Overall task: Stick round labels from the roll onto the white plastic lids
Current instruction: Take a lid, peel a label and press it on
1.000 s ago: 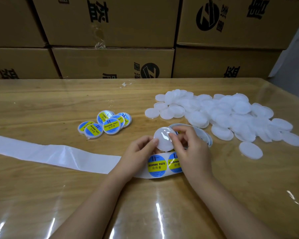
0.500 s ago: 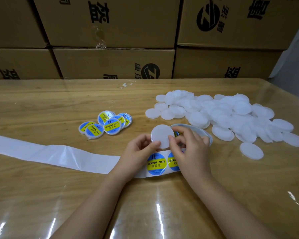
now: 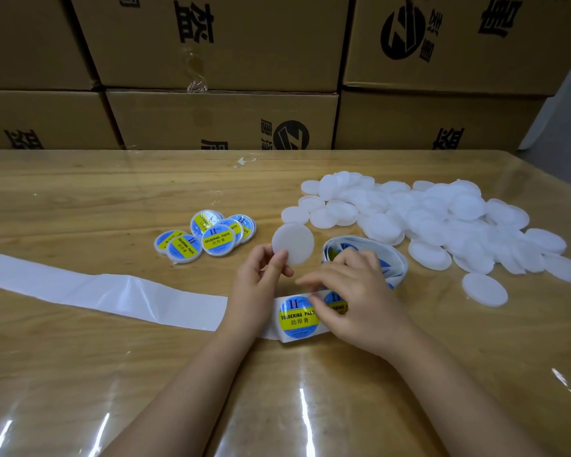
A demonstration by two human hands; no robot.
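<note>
My left hand [image 3: 257,285] pinches a plain white lid [image 3: 293,243] by its lower edge and holds it upright above the table. My right hand [image 3: 353,291] rests on the label strip, its fingertips at the edge of a blue-and-yellow round label [image 3: 298,319]. The label roll [image 3: 365,255] lies just behind my right hand, partly hidden by it. A heap of plain white lids [image 3: 426,222] spreads to the right. Several labelled lids [image 3: 208,239] lie in a cluster to the left of centre.
Empty white backing strip [image 3: 96,296] trails left across the glossy wooden table [image 3: 80,199]. Stacked cardboard boxes [image 3: 218,94] wall off the far edge. One loose lid [image 3: 484,289] lies apart at the right front.
My right hand let go of the lid and dropped onto the label strip. My left hand lifted the lid slightly and now holds it alone.
</note>
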